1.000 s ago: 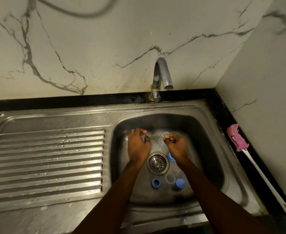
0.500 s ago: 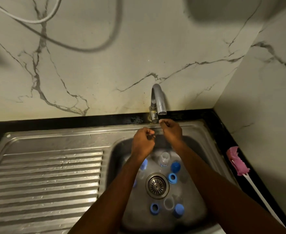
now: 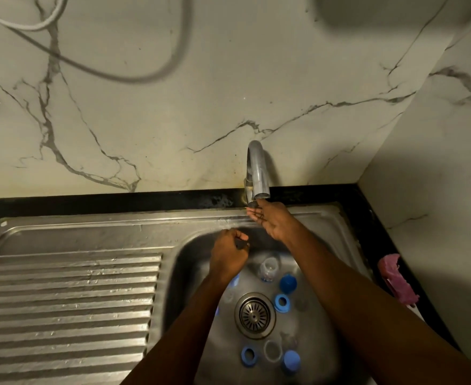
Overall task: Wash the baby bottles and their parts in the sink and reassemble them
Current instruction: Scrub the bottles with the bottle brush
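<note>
Baby bottle parts lie in the steel sink basin [image 3: 189,273]. A clear bottle [image 3: 269,269] lies at the back, with a blue cap [image 3: 287,284] and a blue ring [image 3: 281,302] beside the drain [image 3: 254,315]. Nearer me lie another blue ring [image 3: 248,356], a clear round part [image 3: 272,350] and a second blue cap [image 3: 292,361]. My left hand [image 3: 230,251] hovers over the basin's back edge with fingers curled; I see nothing in it. My right hand [image 3: 270,218] reaches under the tap [image 3: 258,173], fingertips touching the base of the tap.
A ribbed steel drainboard [image 3: 70,301] fills the left side. A pink bottle brush [image 3: 396,279] lies on the black counter at the right, by the marble side wall. A grey hose [image 3: 117,76] hangs on the back wall.
Both hands rose from the sink bottom to its back edge. My right hand has reached the base of the tap, and the camera tilted up.
</note>
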